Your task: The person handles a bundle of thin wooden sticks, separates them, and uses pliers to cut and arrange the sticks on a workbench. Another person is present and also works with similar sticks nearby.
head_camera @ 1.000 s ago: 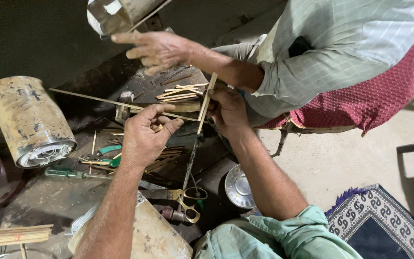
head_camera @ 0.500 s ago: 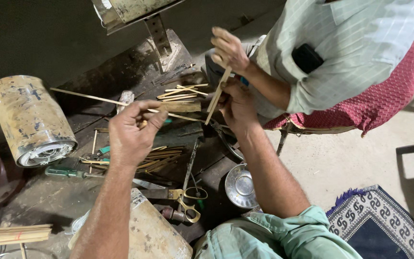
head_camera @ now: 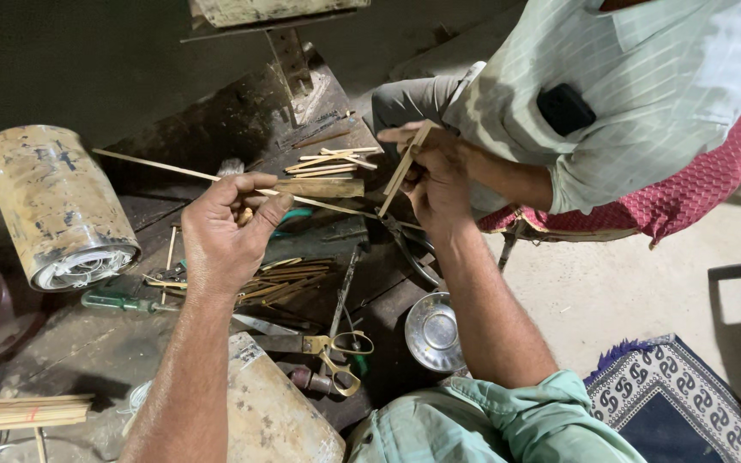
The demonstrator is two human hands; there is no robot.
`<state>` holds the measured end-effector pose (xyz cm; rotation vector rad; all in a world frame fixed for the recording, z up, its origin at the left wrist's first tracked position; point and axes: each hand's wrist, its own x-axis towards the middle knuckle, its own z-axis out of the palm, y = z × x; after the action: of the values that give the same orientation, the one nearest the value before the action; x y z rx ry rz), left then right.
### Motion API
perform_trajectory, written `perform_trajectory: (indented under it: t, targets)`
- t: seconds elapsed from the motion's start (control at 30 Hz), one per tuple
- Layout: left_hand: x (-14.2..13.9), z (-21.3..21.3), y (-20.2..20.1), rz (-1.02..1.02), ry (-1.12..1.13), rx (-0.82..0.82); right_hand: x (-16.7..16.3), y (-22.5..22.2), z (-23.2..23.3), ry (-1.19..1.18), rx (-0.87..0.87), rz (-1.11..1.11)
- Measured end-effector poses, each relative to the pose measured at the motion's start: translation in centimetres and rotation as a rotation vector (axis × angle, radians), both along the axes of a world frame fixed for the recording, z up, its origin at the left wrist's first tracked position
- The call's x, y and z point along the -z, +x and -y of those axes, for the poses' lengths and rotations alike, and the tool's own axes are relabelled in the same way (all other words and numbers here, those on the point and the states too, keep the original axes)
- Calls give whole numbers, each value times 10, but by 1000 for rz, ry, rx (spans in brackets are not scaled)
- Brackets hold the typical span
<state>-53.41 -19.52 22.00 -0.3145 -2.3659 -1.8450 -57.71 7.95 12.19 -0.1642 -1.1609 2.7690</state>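
My left hand (head_camera: 220,236) pinches a long thin bamboo stick (head_camera: 156,165) that runs from the upper left across the dark workbench toward my right hand. My right hand (head_camera: 441,195) is closed on a short flat bamboo strip (head_camera: 398,180) that stands tilted. A co-worker in a pale striped shirt sits opposite me. That person's hand (head_camera: 439,141) rests right above mine, touching the top of the same strip.
A worn metal cylinder (head_camera: 57,206) lies at the left. A flat wooden block (head_camera: 319,187) sits by loose bamboo slivers (head_camera: 280,281). Nearer me lie a green-handled screwdriver (head_camera: 117,302), yellow-handled scissors (head_camera: 336,347) and a steel bowl (head_camera: 433,330). A stick bundle (head_camera: 19,413) lies bottom left, a patterned rug (head_camera: 688,403) bottom right.
The co-worker's hand came down from the upper left and now meets my right hand at the short strip. My left hand keeps its pinch on the long stick.
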Motion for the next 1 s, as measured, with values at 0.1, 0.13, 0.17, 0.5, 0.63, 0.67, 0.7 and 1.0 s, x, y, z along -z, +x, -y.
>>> perform_trajectory:
  t: [0.1,0.13,0.17,0.5,0.63,0.67,0.7,1.0]
  targets:
    - [-1,0,0,-8,-47,-18,9,2,-2,-24,5,11]
    - [-1,-1,0,-2,-52,-18,12,2,-2,-16,18,20]
    - [-1,-1,0,4,-57,-19,13,2,-3,-9,31,29]
    - [-1,-2,1,43,-61,-5,29,4,-10,-29,62,145]
    - [-1,-3,1,31,-85,-14,31,6,-9,-2,66,169]
    - [-1,-2,2,30,-71,-8,32,8,-8,7,65,173]
    - [-1,-2,3,28,-56,-2,32,9,-8,6,60,179]
    - [-2,3,2,18,-78,-17,26,16,6,149,54,205]
